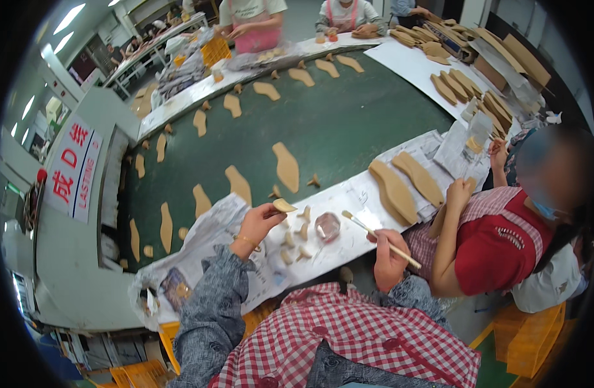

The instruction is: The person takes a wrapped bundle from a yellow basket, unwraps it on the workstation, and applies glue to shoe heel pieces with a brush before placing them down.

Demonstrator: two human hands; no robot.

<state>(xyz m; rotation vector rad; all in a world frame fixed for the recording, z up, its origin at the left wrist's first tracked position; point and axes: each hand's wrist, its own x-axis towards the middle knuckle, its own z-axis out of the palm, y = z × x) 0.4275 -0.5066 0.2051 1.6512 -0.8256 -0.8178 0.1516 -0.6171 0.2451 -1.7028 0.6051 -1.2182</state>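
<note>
My left hand [260, 226] pinches a small tan curved piece [284, 205], like a shoe heel part, above the white work ledge. In my right hand [391, 257] is a brush [381, 239] with a pale wooden handle, its bristles pointing up and left toward a round clear jar [328, 227]. The jar stands on the ledge between my hands, with something pinkish in it. Several small tan heel-like pieces [302, 233] lie beside the jar, nearest my left hand. Just past the ledge, a tan insole [286, 167] rests on the green belt.
More insoles and small pieces are spread along the green belt [213, 142]. Stacked larger insoles [394, 194] lie on paper at my right. A co-worker in a red top [491, 239] sits close there. Other people work across the belt. Crumpled paper [206, 239] covers the ledge at left.
</note>
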